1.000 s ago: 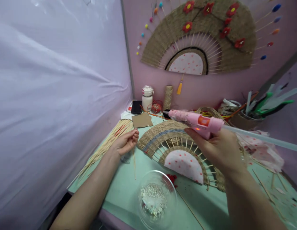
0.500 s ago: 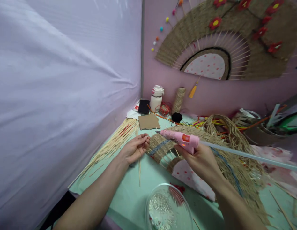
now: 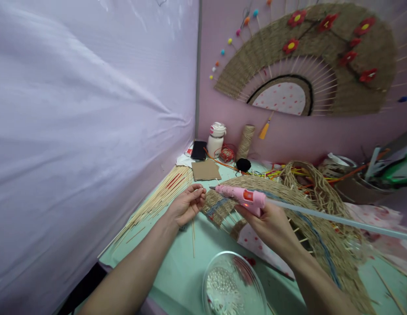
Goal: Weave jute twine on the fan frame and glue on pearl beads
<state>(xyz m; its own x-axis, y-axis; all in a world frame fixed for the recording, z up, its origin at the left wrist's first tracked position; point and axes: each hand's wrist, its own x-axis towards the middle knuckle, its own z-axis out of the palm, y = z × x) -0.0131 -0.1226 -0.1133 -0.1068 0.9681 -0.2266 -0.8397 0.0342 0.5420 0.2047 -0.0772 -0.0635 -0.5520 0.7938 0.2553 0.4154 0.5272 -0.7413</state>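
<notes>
My right hand (image 3: 272, 223) grips a pink glue gun (image 3: 241, 195) with a long clear glue stick trailing to the right. Its nozzle points left, almost touching the fingertips of my left hand (image 3: 187, 204). My left hand is closed in a pinch on something small that I cannot make out, with a thin bamboo skewer (image 3: 193, 232) lying just under it. Both hands hover at the left end of a woven jute fan (image 3: 282, 197) with a blue band, lying flat on the mint-green table (image 3: 177, 267).
A bundle of bamboo skewers (image 3: 157, 199) lies along the left wall. A clear bowl of white beads (image 3: 232, 286) sits near the front edge. A cardboard piece (image 3: 205, 169), white bottle (image 3: 215, 139), twine spool (image 3: 245, 142) and tool cup (image 3: 357, 179) stand behind. A finished fan (image 3: 308, 61) hangs on the wall.
The glue gun has moved down and left until its nozzle nearly meets my left fingertips. My left hand shifted slightly right. The view swung left, so the fan sits further right.
</notes>
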